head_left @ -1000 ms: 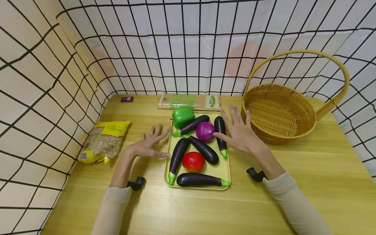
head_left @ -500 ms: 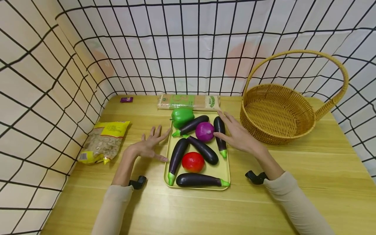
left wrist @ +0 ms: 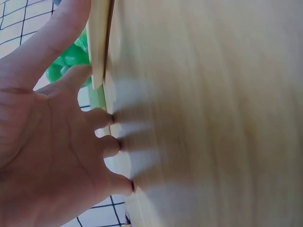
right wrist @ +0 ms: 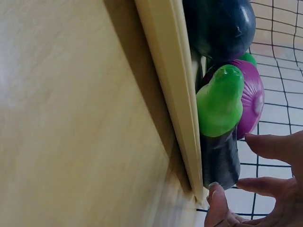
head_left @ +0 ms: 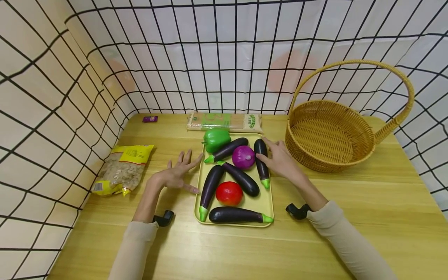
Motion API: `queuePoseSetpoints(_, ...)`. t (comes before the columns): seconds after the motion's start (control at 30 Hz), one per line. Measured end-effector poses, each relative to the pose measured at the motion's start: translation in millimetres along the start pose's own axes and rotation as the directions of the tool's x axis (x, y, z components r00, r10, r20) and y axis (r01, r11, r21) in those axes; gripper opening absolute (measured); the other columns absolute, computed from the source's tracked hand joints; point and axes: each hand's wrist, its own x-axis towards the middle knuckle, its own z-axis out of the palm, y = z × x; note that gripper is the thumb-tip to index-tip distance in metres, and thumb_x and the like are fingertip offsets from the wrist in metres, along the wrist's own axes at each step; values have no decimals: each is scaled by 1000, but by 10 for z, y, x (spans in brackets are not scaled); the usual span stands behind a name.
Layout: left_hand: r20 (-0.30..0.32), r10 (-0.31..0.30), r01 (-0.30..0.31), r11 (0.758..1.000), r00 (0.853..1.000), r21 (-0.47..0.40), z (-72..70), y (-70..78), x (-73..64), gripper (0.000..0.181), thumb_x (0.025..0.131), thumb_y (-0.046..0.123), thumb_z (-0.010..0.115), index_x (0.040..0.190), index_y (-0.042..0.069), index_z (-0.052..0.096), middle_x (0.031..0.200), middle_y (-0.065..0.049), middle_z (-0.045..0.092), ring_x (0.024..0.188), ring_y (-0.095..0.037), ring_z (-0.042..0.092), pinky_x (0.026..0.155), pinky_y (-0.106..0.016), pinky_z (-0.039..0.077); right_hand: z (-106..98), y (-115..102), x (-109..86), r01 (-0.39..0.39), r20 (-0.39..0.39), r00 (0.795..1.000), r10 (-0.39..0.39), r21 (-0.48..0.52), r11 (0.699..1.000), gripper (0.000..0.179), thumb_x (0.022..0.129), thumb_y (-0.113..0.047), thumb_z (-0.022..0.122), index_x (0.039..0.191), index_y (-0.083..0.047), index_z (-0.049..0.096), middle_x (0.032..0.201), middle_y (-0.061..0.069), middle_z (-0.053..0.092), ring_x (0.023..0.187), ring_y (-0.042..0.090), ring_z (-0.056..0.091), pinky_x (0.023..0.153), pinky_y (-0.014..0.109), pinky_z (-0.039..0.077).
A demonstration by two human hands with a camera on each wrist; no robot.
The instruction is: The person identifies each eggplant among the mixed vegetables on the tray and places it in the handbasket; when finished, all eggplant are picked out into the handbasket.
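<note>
My left hand (head_left: pixel 176 175) is spread beside the left rim of a yellow tray (head_left: pixel 199 182). Its fingertips rest on or just above the table in the left wrist view, and it holds nothing. My right hand (head_left: pixel 281 159) reaches over the tray's right side, at the rightmost eggplant (head_left: pixel 262 169). In the right wrist view, bent fingers lie close around that eggplant's dark body, while the thumb (right wrist: pixel 265 145) stays slightly off it. The tray also bears several more eggplants (head_left: pixel 241 214), a purple onion (head_left: pixel 243 157), a red tomato (head_left: pixel 229 193) and a green bell pepper (head_left: pixel 216 140).
A wicker basket (head_left: pixel 294 149) with a tall handle stands right of the tray. Behind the tray lies a noodle packet (head_left: pixel 224 122). A yellow-and-clear bag (head_left: pixel 122 170) and a small purple packet (head_left: pixel 150 119) are on the left. Black wire mesh (head_left: pixel 218 70) encloses the table.
My right hand has come down and drawn its spread fingers in around the right-hand eggplant. The left hand has hardly shifted, its thumb moving slightly lower. The vegetables stay in place.
</note>
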Motion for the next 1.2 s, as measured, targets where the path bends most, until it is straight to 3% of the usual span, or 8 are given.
queuePoseSetpoints(0.17,0,6,-6,1000,1000,-4,4,-10,-1,118,85,42,84,168,24,1,168,-24,-27,154,-46,-30,116,-79,-19,24,24,5,-6,14,1000,6,-12,1000,74,100,-30,66,161,-5,33,109,28,52,89,28,41,66,30,37)
queuePoseSetpoints(0.47,1,7,-7,1000,1000,-1,9,-17,-17,118,86,44,83,168,24,0,168,-25,-28,154,-47,-30,116,-79,-18,61,14,43,-13,17,1000,13,-19,1000,78,96,-30,66,161,-3,32,119,29,52,90,30,49,67,32,43)
queuePoseSetpoints(0.7,3,8,-8,1000,1000,-8,7,-8,-17,118,85,44,83,168,25,0,168,-24,-28,154,-46,-31,116,-79,-19,53,-27,35,-40,16,999,40,-1,999,77,93,-24,65,161,-4,33,116,26,51,89,29,50,63,29,43)
queuePoseSetpoints(1.0,6,9,-9,1000,1000,-4,3,-27,-18,119,85,45,83,168,25,0,168,-24,-28,154,-45,-31,115,-79,-19,46,-125,18,-60,30,998,63,-75,995,76,93,-23,67,160,-4,36,123,28,52,94,33,53,67,35,48)
queuePoseSetpoints(1.2,8,9,-9,1000,1000,0,-3,-21,-14,119,85,45,83,168,25,0,168,-23,-28,154,-46,-31,115,-79,-19,42,-123,37,-58,33,998,61,-85,995,76,92,-22,68,159,-3,38,118,25,54,91,30,50,66,32,42)
